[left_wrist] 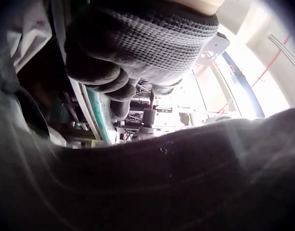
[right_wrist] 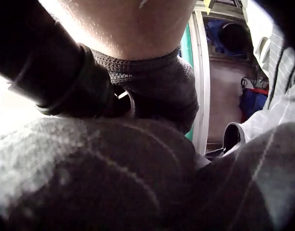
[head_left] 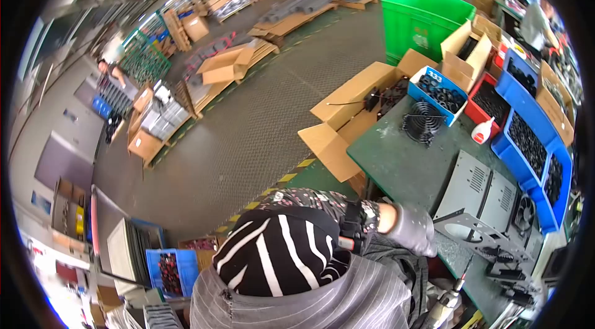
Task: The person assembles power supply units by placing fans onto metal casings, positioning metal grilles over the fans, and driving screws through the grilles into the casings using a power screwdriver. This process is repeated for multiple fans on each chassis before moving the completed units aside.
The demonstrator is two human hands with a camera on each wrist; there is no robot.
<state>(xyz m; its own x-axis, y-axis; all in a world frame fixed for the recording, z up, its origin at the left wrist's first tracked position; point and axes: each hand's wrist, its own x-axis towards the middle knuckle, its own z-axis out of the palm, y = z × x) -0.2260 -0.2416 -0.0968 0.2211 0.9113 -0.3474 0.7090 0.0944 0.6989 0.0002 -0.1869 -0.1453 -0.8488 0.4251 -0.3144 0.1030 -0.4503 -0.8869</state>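
Observation:
My left hand (head_left: 412, 230), in a grey glove, is over the near edge of the green table. Its fingers (left_wrist: 106, 74) bend loosely, and nothing shows in them. Beside it on the table stands a grey sheet-metal case (head_left: 474, 189) with vent slots and a black fan (head_left: 524, 212). An electric screwdriver (head_left: 443, 309) points its bit up toward the case from the bottom edge of the head view. My right hand (right_wrist: 159, 91), gloved, is down at the screwdriver's body; its fingers are hidden behind a sleeve.
Blue bins (head_left: 527, 143) of small black parts line the table's far side. A white bottle (head_left: 482, 131), a fan guard (head_left: 423, 121) and a red bin (head_left: 486, 101) are on the table (head_left: 396, 155). An open carton (head_left: 347, 112) and a green tub (head_left: 424, 16) stand beyond.

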